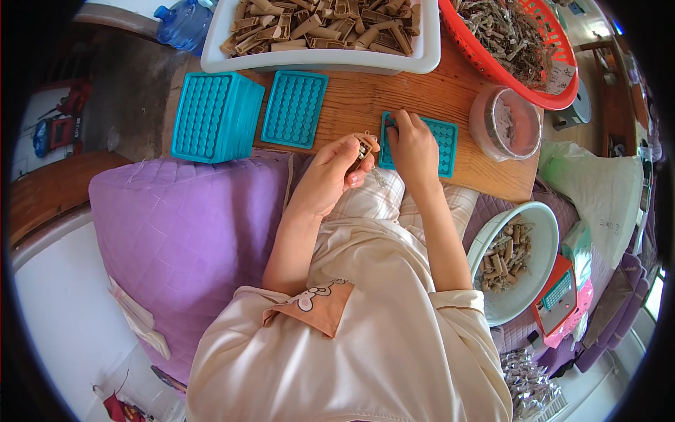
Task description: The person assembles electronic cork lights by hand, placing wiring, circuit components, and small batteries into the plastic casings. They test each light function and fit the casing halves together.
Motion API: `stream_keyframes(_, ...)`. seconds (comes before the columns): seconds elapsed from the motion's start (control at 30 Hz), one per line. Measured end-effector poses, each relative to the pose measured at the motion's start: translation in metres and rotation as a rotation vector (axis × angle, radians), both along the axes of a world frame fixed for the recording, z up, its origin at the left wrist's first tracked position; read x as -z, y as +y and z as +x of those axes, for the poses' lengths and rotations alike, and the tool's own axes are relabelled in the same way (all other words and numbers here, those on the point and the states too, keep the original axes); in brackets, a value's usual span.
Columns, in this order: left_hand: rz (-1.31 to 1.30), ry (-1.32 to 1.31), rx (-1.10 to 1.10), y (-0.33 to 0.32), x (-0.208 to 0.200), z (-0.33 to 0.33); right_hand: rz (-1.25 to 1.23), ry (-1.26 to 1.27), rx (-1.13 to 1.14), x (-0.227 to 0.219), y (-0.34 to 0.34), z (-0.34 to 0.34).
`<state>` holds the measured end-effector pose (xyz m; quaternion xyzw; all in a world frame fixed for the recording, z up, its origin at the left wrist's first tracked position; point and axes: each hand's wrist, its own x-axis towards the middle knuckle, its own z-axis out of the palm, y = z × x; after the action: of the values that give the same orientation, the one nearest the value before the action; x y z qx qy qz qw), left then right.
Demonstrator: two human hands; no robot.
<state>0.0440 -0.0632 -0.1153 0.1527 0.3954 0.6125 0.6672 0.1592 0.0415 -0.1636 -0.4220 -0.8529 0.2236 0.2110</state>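
Observation:
My left hand point(325, 176) is closed around a small brown plastic casing point(363, 150), held above my lap just off the table's near edge. Metallic parts show inside the casing, and a thin clear or silvery strand point(380, 178) hangs below it. To the right, my right hand point(413, 149) reaches down onto a teal tray point(444, 146) with rows of round pockets. Its fingertips are drawn together at the tray's left side; whatever they pinch, if anything, is hidden.
A white bin point(320, 62) of brown casings stands at the back, beside a red basket point(562, 91) of thin clear and metallic parts. Stacked teal trays point(218, 116) and another tray point(295, 109) lie left. A lined tub point(480, 125) and a pale basin point(545, 232) of casings sit right.

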Motion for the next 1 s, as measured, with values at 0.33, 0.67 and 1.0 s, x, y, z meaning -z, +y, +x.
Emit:
stream_keyframes(0.33, -0.029, 0.145, -0.099, 0.005, -0.004, 0.009, -0.022, 0.112, -0.018, -0.002, 0.000, 0.007)
stream_keyframes(0.67, -0.018, 0.428, -0.148, 0.007, -0.006, 0.025, -0.021, 0.649, 0.034, -0.058, -0.044, 0.009)
stream_keyframes(1.0, 0.010, 0.197, -0.141, 0.009, -0.004, 0.037, -0.095, 0.589, 0.122, -0.062, -0.049, 0.022)
